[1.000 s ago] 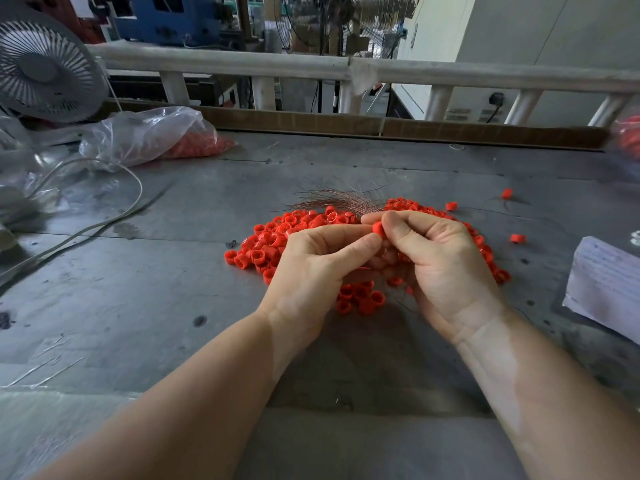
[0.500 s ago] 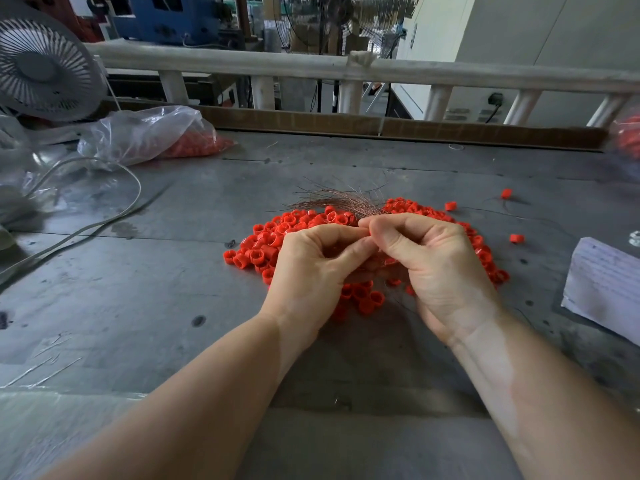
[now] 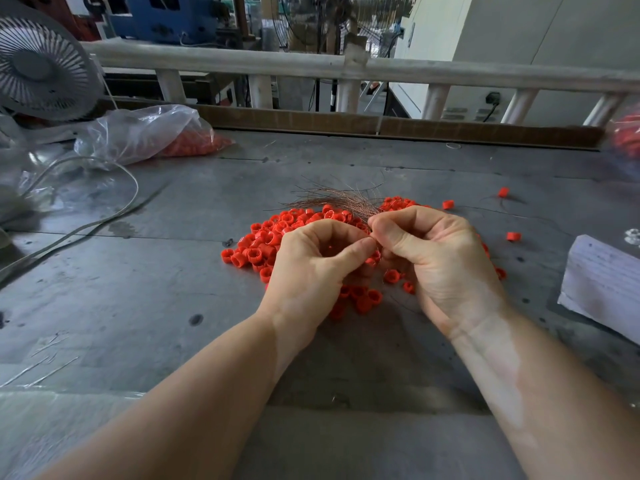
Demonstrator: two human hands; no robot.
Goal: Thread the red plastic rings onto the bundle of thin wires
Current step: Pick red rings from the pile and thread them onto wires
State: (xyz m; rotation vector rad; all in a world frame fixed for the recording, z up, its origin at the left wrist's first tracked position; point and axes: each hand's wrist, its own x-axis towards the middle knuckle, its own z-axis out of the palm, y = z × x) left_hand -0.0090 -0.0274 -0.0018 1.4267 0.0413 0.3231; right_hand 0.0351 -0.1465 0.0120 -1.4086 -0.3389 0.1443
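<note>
A heap of small red plastic rings lies on the grey table, partly hidden under both hands. A bundle of thin copper wires fans out to the far left from my right hand, which pinches it between thumb and forefinger. My left hand is curled just beside it, its thumb tip meeting the right thumb at the wires. A red ring shows between the two hands below the thumbs; which hand holds it is hidden.
A clear plastic bag of red rings and a white fan sit far left, with a white cable. A white paper stack lies at right. Stray rings dot the right side. A railing bounds the back.
The red ring seen at my right fingertips a second ago has gone down out of sight between the hands. My fingers have closed together on the wire bundle; the hands stay in place.
</note>
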